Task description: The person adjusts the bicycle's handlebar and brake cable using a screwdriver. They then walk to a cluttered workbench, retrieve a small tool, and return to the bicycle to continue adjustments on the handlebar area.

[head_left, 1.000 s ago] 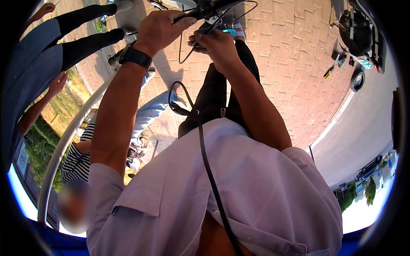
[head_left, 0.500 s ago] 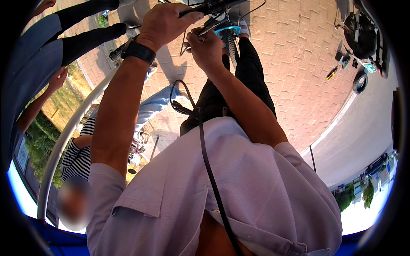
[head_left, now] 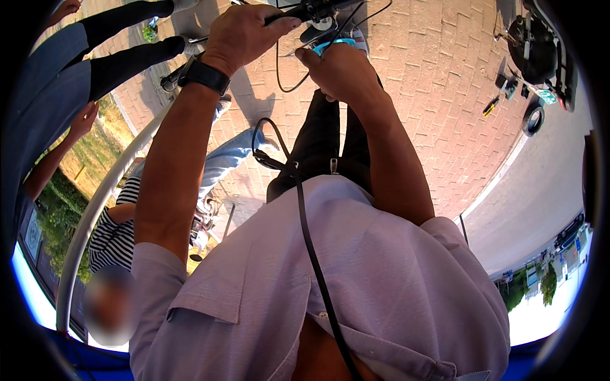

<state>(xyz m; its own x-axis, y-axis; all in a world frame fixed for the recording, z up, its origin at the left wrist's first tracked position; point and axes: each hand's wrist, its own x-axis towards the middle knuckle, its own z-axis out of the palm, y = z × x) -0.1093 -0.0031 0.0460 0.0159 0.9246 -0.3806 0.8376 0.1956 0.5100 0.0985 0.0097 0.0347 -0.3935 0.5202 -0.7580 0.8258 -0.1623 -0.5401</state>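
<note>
At the top of the view my left hand (head_left: 244,35) is wrapped round a black bicycle handlebar (head_left: 311,10); a dark watch (head_left: 204,77) is on that wrist. My right hand (head_left: 343,71) is closed just below the bar, thumb pressed against the fingers. What it pinches is hidden by the hand. Beside it, thin black cables (head_left: 279,75) loop down from the handlebar. A turquoise part of the bicycle (head_left: 332,46) shows behind my right hand, which covers most of the front wheel area.
A person in black leggings (head_left: 127,66) stands at the left, and another in a striped top (head_left: 114,238) is below. A curved metal pole (head_left: 95,206) rises between. At the upper right lie a yellow-handled tool (head_left: 490,106), a small tyre (head_left: 534,119) and a dark wheeled vehicle (head_left: 540,47).
My right hand has moved right and slightly down, turning its back toward me and covering the wheel. The cable loop now hangs free beside it. My left hand stays on the handlebar.
</note>
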